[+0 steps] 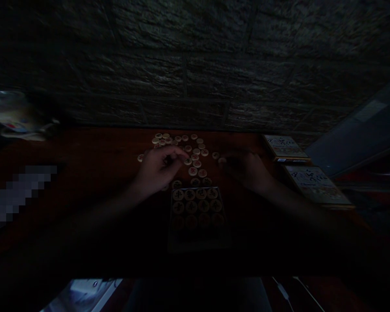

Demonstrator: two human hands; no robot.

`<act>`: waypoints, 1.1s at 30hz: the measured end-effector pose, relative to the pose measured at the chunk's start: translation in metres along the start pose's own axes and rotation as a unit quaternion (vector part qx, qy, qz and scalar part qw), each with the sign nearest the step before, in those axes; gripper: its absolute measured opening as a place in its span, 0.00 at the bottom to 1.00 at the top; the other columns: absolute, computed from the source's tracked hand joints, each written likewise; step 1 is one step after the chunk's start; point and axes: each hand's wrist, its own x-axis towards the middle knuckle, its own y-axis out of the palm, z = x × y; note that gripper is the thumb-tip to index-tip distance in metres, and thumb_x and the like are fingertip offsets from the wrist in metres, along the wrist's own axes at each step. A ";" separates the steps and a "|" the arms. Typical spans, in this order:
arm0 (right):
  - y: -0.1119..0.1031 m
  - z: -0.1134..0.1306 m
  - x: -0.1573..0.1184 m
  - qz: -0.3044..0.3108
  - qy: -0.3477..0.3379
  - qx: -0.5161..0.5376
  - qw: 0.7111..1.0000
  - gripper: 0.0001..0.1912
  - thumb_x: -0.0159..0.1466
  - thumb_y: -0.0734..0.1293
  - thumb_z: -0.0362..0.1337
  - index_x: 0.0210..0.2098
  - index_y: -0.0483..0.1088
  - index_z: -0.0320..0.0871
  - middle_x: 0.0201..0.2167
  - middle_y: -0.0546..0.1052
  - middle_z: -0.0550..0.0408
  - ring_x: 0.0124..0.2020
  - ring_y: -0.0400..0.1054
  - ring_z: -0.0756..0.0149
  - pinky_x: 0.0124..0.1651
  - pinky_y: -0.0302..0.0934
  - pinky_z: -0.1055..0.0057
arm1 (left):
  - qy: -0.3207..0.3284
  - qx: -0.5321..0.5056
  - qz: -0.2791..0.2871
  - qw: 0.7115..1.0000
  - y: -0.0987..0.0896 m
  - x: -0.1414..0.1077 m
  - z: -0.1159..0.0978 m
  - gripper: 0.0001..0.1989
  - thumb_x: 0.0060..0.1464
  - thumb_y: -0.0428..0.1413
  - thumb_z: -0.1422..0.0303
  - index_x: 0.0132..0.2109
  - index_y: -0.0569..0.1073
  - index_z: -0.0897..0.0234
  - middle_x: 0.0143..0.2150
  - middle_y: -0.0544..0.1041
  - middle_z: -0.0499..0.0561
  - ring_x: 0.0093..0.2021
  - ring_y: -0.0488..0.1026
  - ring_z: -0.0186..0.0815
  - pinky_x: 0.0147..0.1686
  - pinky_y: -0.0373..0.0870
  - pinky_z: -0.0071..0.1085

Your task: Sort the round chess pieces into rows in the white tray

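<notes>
Round wooden xiangqi pieces (193,171) lie scattered on the dark wooden table, with red or black characters on them. My left hand (160,169) curls with thumb and forefinger pinched at a xiangqi piece (188,161) on the near side of the scatter. To the right, my right hand (248,171) has its fingertips closed on another xiangqi piece (222,160); shadow hides most of its fingers. Between my forearms stands an open box (199,243) with rows of pieces, black characters in the far rows and dim red ones nearer.
Two flat printed boxes, a far one (286,146) and a nearer one (316,185), lie at the right. A container with a printed label (14,117) stands at the far left. A stone-block wall (182,78) closes off the table's back. White cables (284,292) hang below the front edge.
</notes>
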 end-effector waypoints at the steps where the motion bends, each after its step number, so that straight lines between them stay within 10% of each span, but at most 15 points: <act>1: 0.000 0.001 -0.001 -0.003 -0.005 0.003 1.000 0.04 0.63 0.71 0.37 0.37 0.79 0.46 0.39 0.82 0.52 0.42 0.75 0.58 0.46 0.65 0.63 | 0.001 0.002 0.000 1.000 0.000 0.000 0.000 0.08 0.58 0.56 0.69 0.40 0.81 0.63 0.35 0.84 0.51 0.33 0.78 0.35 0.32 0.70 0.29; 14: -0.008 0.008 -0.003 -0.060 0.059 0.196 0.977 0.15 0.68 0.68 0.46 0.46 0.77 0.42 0.41 0.82 0.49 0.39 0.77 0.61 0.42 0.69 0.65 | -0.001 0.012 0.004 1.000 0.001 -0.003 0.000 0.08 0.59 0.56 0.71 0.40 0.81 0.64 0.35 0.83 0.49 0.32 0.77 0.32 0.32 0.68 0.27; 26: -0.002 0.052 -0.014 0.002 0.207 0.554 0.806 0.12 0.54 0.80 0.39 0.37 0.81 0.47 0.38 0.84 0.57 0.40 0.79 0.66 0.47 0.75 0.67 | 0.012 -0.135 0.063 0.989 0.006 -0.010 -0.019 0.10 0.61 0.61 0.66 0.47 0.79 0.65 0.40 0.84 0.51 0.37 0.81 0.33 0.36 0.75 0.25; 33: -0.004 0.071 -0.021 0.024 0.140 0.531 0.835 0.09 0.57 0.79 0.36 0.38 0.81 0.46 0.34 0.84 0.56 0.34 0.79 0.68 0.40 0.75 0.73 | 0.017 -0.245 0.095 0.965 0.011 -0.018 -0.031 0.11 0.58 0.65 0.67 0.47 0.80 0.65 0.43 0.85 0.52 0.41 0.82 0.34 0.40 0.78 0.25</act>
